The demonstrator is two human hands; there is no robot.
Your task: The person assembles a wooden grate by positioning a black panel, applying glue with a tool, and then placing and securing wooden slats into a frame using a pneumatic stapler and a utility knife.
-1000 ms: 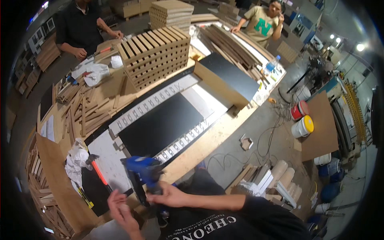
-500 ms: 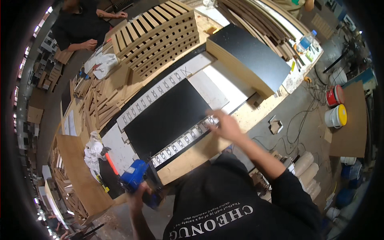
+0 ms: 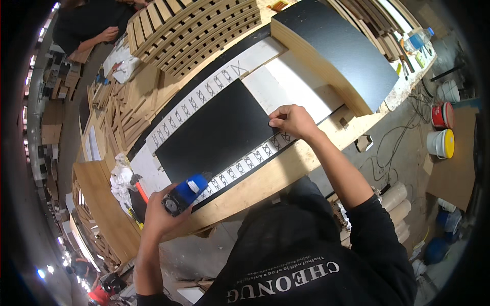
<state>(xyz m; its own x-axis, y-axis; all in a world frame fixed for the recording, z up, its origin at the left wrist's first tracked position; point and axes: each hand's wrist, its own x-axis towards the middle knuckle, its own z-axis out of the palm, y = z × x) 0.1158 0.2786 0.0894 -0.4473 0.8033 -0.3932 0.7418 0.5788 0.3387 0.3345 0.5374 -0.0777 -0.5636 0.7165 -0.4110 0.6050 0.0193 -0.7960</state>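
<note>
A flat black panel [image 3: 214,127] lies on the workbench between two white strips marked with crossed boxes, a far strip [image 3: 196,104] and a near strip [image 3: 255,157]. My left hand [image 3: 161,214] is wrapped round a blue and black power tool [image 3: 190,189], held over the near left corner of the panel. The tool's exact kind is unclear. At the panel's right end, my right hand [image 3: 297,122] has thumb and fingertips pinched together by the edge. Whatever is between those fingertips, if anything, is too small to make out.
Slatted wooden frames [image 3: 199,38] are stacked at the back; a curved block with a black top [image 3: 337,51] stands right of them. Loose wood strips [image 3: 125,120], a crumpled white bag [image 3: 121,178] and an orange-handled hammer [image 3: 142,193] lie left. Another person [image 3: 92,25] stands across the bench.
My left hand has lifted the power tool up over the bench edge and tilted it. My right hand has drawn its fingers into a pinch at the panel's right end. The view has shifted.
</note>
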